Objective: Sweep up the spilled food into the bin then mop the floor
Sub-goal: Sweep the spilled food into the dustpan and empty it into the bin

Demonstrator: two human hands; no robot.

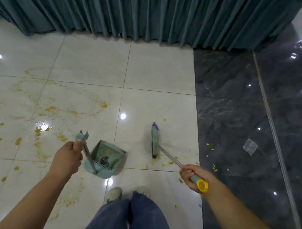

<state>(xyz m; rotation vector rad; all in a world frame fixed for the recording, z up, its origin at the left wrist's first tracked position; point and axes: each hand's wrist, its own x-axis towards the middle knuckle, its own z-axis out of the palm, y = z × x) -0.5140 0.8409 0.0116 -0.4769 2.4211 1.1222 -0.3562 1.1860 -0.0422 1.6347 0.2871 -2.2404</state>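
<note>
My left hand (68, 157) grips the metal handle of a pale green dustpan (106, 156), which stands on the white tiles in front of my feet with some dark scraps inside. My right hand (194, 176) holds the yellow-capped end of a broom handle; the green broom head (154, 141) rests on the floor to the right of the dustpan. Small yellow food bits (164, 164) lie beside the broom head and scatter onto the dark tiles. Yellow-brown smears and a wet patch (43, 126) cover the tiles to the left.
A teal curtain (137, 11) hangs along the far side. Dark marble flooring (238, 112) runs along the right, with a metal strip and a small clear plastic scrap (250, 146) on it. My legs and shoes (115, 194) are at the bottom centre.
</note>
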